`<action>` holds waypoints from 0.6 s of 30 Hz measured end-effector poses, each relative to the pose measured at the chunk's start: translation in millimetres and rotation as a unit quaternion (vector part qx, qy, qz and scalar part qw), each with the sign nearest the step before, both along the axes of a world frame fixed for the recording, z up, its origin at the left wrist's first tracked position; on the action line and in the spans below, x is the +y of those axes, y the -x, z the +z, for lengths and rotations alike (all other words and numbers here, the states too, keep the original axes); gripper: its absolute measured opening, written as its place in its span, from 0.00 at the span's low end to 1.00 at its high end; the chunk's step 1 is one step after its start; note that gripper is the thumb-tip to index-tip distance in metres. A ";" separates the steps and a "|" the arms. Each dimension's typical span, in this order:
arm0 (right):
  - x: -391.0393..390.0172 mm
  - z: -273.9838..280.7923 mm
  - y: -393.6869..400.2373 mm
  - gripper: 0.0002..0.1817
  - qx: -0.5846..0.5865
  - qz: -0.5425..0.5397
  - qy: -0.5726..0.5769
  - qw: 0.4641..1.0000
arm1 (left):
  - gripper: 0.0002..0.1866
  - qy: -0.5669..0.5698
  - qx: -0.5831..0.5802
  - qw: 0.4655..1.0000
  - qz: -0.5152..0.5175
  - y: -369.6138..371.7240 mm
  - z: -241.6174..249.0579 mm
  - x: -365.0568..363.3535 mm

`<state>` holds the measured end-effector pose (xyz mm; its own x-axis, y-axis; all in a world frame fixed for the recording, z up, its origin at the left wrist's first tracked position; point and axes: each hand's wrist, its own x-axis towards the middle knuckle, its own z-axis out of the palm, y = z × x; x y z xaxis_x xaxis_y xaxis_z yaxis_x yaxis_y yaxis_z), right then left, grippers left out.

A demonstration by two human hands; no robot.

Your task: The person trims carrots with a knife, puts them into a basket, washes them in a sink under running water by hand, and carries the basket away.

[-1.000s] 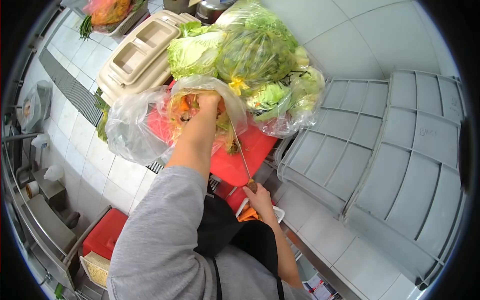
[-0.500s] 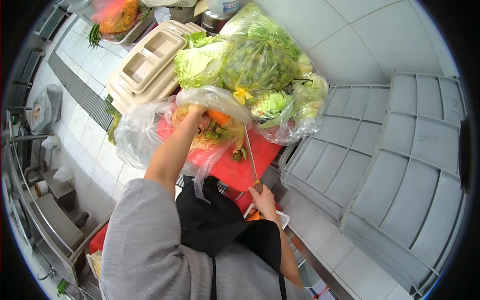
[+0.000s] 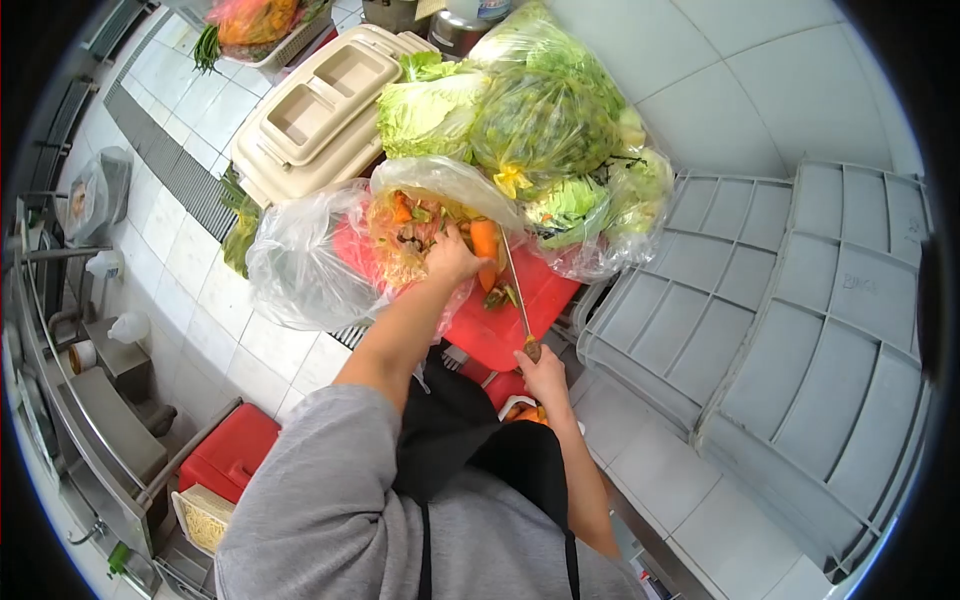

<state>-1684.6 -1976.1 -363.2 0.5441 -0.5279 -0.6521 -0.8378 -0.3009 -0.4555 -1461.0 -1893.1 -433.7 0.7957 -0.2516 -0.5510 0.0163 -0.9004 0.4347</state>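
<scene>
My left hand [image 3: 452, 258] rests on the red cutting board [image 3: 500, 325] and grips an orange carrot piece [image 3: 484, 238] at the mouth of a clear plastic bag [image 3: 310, 255] that holds vegetable scraps. My right hand [image 3: 545, 374] is closed on the handle of a long knife [image 3: 518, 292]; its blade lies against the carrot. A few green and orange scraps lie on the board beside the blade.
Bags of cabbage and leafy greens [image 3: 520, 125] are piled behind the board. A beige crate [image 3: 315, 105] stands at the back left. Grey plastic crates [image 3: 780, 310] fill the right. A red box [image 3: 225, 455] sits on the tiled floor below left.
My left hand has come out of the bag's mouth onto the board with the carrot. The knife has followed it and stands more upright.
</scene>
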 end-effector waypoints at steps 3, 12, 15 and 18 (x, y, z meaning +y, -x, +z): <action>-4.3 1.6 4.0 0.23 -0.005 -0.007 0.004 1.000 | 0.45 0.015 -0.007 0.997 0.077 0.9 3.3 -11.1; 20.2 43.7 71.9 0.20 -0.069 -0.033 0.022 0.997 | 0.36 0.188 -0.011 0.946 0.262 16.4 -30.7 -28.1; 36.5 39.5 99.4 0.18 -0.088 -0.106 0.023 0.990 | 0.31 0.419 0.024 0.837 0.351 24.1 -35.0 -8.1; 52.6 41.4 115.9 0.18 -0.108 -0.123 0.063 0.984 | 0.23 0.534 0.128 0.711 0.440 30.1 4.0 25.9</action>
<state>-1800.5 -1923.5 -321.8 0.5075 -0.7307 -0.4565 -0.7806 -0.1656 -0.6027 -1491.1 -1867.2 -429.8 0.8120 -0.1016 -0.5748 0.5702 0.3484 0.7440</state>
